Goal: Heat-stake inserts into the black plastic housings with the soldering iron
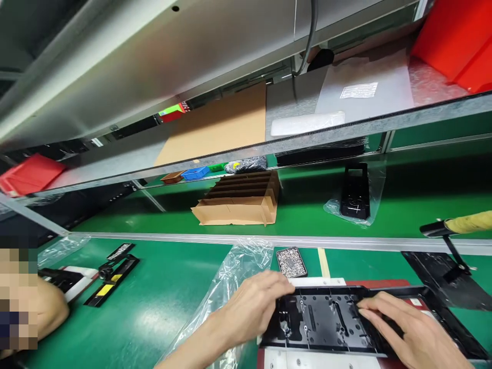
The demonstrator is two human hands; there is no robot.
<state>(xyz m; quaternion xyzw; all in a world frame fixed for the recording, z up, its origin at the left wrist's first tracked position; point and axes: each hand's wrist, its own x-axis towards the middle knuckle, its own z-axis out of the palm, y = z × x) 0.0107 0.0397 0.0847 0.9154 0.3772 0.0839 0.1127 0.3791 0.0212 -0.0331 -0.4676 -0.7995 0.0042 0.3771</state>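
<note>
A long black plastic housing (319,320) lies open side up on a white and dark red fixture (323,359). Inside it are ribs, small posts and slots. My left hand (257,302) grips the housing's left end, fingertips on its far corner. Over the housing's middle, my right hand (407,325) has its thumb and fingers closed together at the inner wall; whatever lies between the fingertips is too small or hidden to make out. Just beyond the left hand, a small dark tray (292,262) is filled with tiny metallic parts. A clear plastic bag (219,287) lies under my left forearm.
A yellow-wrapped tool (467,224) on a bracket juts in from the right. Behind stand a divided cardboard box (236,202) and a black part (355,192) on plastic film. A metal shelf (292,130) hangs overhead. Another person's arm (52,307) is at far left, near black parts (111,279).
</note>
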